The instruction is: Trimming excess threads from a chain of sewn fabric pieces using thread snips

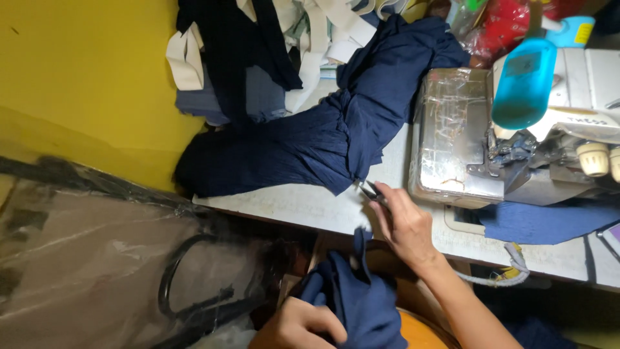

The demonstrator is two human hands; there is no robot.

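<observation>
Navy cloth piece (361,304) was gripped closed in the left hand (297,326) at six o'clock, below the bench (303,207) edge. Right hand (403,223) pinched small thread snips (373,192) beside the bundled navy fabric (310,145).

White table (303,205) bears navy cloth (310,139), sewing machine (465,142).

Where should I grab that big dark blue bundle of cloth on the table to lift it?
Grip the dark blue bundle at its cinched waist, coming from the table's near edge. The fabric gathers tightest there, so one grasp catches most folds; its ends spread loose.
</observation>
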